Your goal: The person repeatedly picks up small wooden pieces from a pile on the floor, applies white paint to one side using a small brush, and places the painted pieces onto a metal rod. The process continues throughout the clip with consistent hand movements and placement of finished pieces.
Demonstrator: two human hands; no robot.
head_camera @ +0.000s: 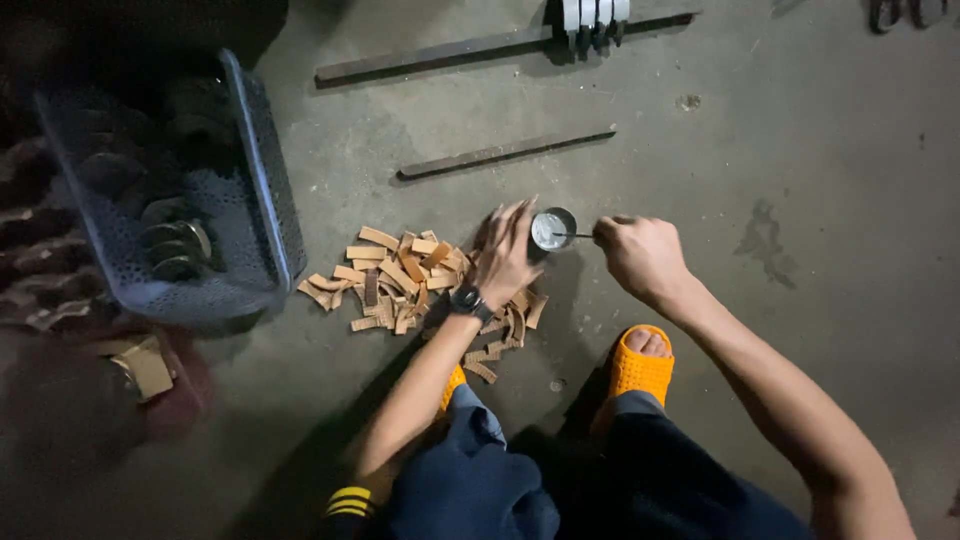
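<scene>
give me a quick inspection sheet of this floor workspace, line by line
surface: bare grey concrete floor, stained and dusty
job's things: small round tin with whitish content on the floor; thin stick reaching into it; pile of tan curved strips
clutter: two long dark bars lying on the floor; blue perforated basket holding dark round pieces; box at lower left
grippers: left hand spread over the strips beside the tin, watch on its wrist; right hand pinching the stick
cables: nothing seen
surroundings: dim light; person squatting in orange sandals; metal part at the top edge, unclear
</scene>
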